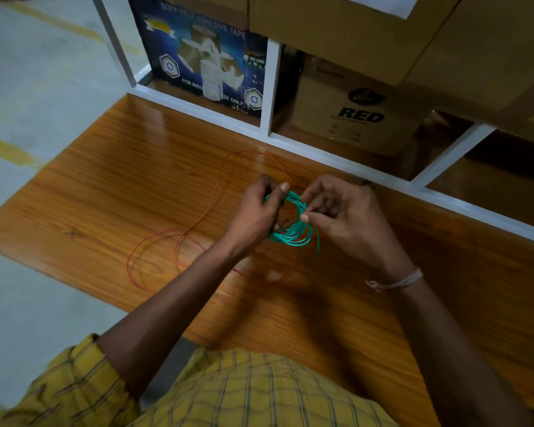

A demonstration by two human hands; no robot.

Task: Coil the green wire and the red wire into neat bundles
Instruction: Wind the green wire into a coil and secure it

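Both hands hold the green wire [293, 234], already a small coil, above the middle of the wooden counter [111, 167]: the left hand [256, 211] grips its left side, the right hand [342, 211] pinches its right side. The red wire [198, 220] sprawls loose across open counter to the left, short of the edge.

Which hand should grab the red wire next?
Probably the left hand: the red wire lies loose on the table on its side, while the right hand pinches the green coil.
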